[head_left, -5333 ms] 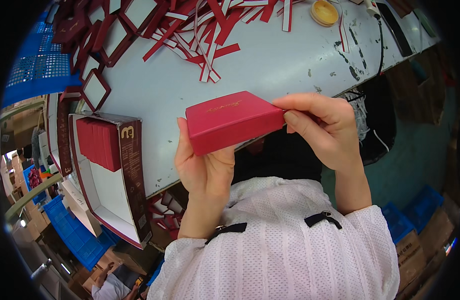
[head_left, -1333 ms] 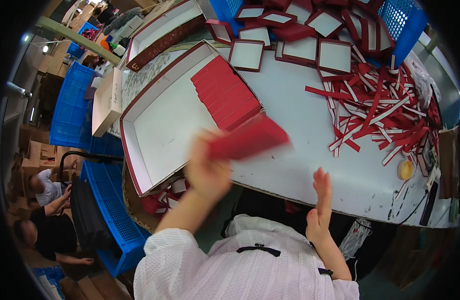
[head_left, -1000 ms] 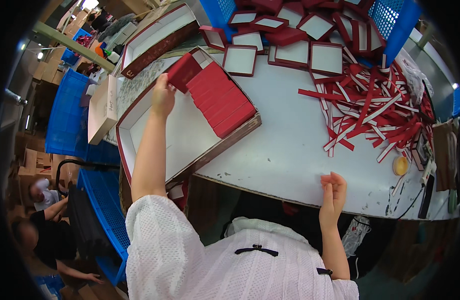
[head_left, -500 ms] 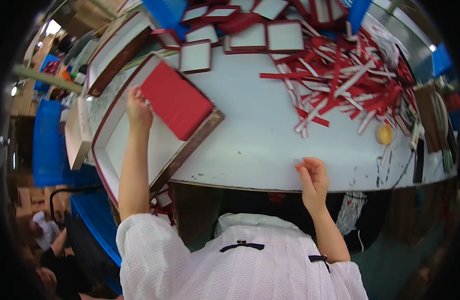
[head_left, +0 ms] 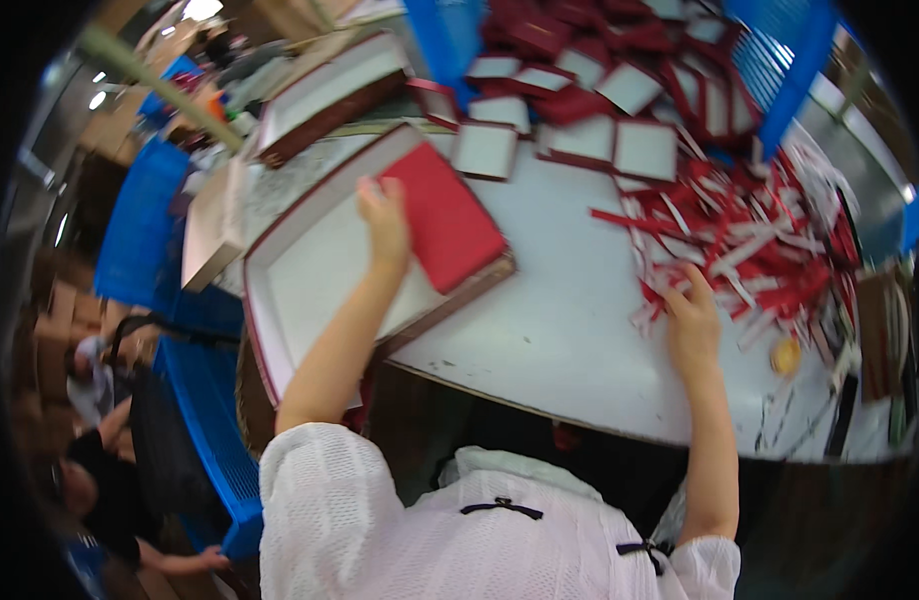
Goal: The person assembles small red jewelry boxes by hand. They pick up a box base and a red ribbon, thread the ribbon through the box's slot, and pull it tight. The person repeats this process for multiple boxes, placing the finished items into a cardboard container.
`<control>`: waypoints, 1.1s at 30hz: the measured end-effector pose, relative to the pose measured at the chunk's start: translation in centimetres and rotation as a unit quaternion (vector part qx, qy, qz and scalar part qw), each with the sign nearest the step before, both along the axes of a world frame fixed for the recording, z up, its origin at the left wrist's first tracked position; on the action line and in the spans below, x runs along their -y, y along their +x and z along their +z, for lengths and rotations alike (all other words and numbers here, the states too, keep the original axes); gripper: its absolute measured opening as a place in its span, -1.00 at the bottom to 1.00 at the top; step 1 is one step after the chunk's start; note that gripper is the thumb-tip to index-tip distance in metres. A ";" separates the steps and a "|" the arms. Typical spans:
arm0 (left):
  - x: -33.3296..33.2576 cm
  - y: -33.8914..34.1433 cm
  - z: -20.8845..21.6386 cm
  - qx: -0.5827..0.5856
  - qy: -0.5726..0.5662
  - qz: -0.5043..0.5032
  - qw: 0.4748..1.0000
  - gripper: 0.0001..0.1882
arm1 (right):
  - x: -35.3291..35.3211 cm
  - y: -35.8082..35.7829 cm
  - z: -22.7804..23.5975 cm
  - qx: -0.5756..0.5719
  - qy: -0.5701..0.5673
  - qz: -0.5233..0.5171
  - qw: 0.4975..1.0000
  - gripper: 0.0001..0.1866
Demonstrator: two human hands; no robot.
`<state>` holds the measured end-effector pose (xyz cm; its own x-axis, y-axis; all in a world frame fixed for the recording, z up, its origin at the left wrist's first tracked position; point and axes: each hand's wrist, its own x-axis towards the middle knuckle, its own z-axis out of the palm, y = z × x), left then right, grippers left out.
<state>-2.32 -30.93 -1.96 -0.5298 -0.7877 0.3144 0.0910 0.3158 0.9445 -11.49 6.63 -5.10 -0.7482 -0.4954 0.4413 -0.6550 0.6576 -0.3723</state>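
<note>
A shallow box tray (head_left: 310,265) with a white inside and dark red rim lies tilted at the table's left. A flat red block (head_left: 445,220), perhaps several pieces in a row, fills its right end. My left hand (head_left: 385,222) is over the tray, fingers slightly apart at the red block's left edge; no grip on it shows. Farther right, my right hand (head_left: 694,325) reaches over the table with thumb and forefinger apart. Its fingertips are at the near edge of a loose heap of red and white strips (head_left: 750,230). Motion blurs both hands a little.
Small dark red boxes with white insides (head_left: 485,150) are piled at the back between blue crates (head_left: 788,75). Another long tray (head_left: 330,95) stands behind mine. A yellow round thing (head_left: 786,356) sits right of my right hand. People (head_left: 110,480) are at lower left.
The whole view has swung, so things appear farther right and lower. My right hand has moved forward from the table's front edge to the strips. My left hand stays beside the red block.
</note>
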 end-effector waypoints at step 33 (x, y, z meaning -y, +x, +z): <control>-23.4 6.7 0.0 -0.015 0.323 -0.352 0.879 -0.75 | -2.4 15.6 7.6 0.225 -0.094 -0.017 0.970 -0.80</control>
